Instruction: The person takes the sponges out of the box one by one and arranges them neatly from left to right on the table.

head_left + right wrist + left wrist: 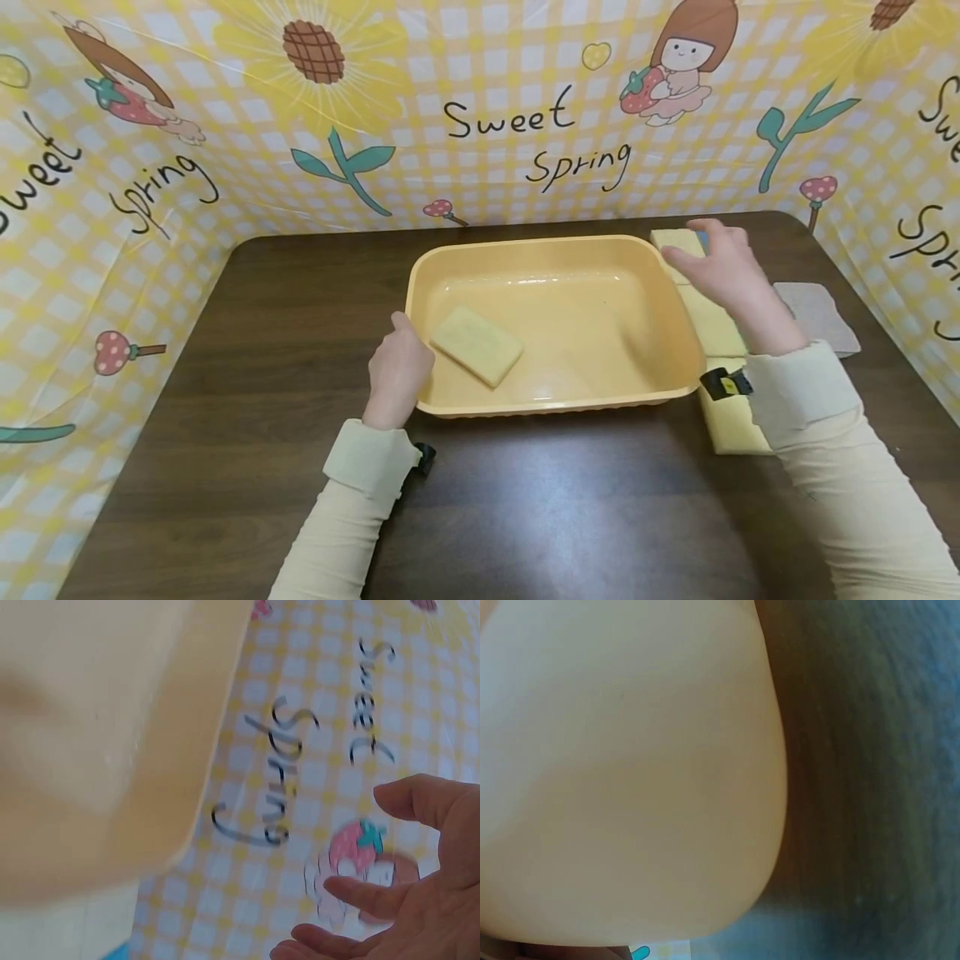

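A pale yellow plastic basin point(570, 333) stands on the dark table in the head view; its wall fills much of the left wrist view. One flat yellow rectangular sponge point(477, 344) lies at a slant on the left of its floor. My left hand point(400, 367) grips the basin's left rim, its fingers partly hidden. Beyond the right rim, my right hand point(731, 271) hovers with fingers spread, nothing in them. Below it, several yellow sponges point(712, 321) lie in a row along the basin's right side, partly covered by that hand and wrist.
A greyish folded cloth point(817, 318) lies right of the sponges. A bit of something blue point(702, 240) shows by my right fingers. The dark wooden table point(300, 333) is enclosed at the back and sides by a yellow checked curtain point(510, 50).
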The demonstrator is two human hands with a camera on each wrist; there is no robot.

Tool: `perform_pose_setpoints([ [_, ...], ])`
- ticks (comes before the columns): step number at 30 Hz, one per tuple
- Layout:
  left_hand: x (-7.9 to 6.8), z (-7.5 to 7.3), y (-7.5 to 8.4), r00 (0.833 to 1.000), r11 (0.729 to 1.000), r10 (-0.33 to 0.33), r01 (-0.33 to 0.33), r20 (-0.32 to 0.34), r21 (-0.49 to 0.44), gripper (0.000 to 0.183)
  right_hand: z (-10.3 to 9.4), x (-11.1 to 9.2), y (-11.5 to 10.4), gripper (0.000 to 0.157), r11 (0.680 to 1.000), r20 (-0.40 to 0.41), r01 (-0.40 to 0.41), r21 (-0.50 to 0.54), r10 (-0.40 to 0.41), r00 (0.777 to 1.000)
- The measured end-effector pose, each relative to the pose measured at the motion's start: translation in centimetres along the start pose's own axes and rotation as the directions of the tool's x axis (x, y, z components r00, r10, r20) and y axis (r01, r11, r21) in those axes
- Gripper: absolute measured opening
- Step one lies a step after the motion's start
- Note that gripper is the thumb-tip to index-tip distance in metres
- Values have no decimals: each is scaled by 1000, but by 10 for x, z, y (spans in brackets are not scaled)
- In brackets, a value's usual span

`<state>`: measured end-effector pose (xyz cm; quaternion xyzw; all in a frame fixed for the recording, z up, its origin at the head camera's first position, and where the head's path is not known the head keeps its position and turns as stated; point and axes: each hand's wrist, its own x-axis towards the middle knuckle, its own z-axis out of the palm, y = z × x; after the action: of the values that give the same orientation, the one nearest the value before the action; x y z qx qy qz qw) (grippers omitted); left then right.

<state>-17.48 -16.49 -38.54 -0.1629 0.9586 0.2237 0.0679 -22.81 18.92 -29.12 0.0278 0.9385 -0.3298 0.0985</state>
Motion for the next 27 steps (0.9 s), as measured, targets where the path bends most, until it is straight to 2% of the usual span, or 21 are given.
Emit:
perform_pose_setpoints([
  [5,-1,0,1,1000,1000,-4,4,0,3,32,18,4,-18,70,996,64,80,-50,-77,995],
  [11,0,0,1,1000,1000,2,-2,4,2,33,34,5,-37,62,993,135,120,-18,-116,984],
  [17,1,0,0,1000,1000,14,-14,-7,1,31,49,7,-52,58,986,140,164,-13,-161,977],
  [22,1,1,0,1000,1000,11,-11,-4,4,32,60,10,-58,56,984,142,172,-45,-164,976],
  [27,1,1,1,1000,1000,3,-3,3,3,33,71,16,-63,54,984,201,167,-56,-153,968],
])
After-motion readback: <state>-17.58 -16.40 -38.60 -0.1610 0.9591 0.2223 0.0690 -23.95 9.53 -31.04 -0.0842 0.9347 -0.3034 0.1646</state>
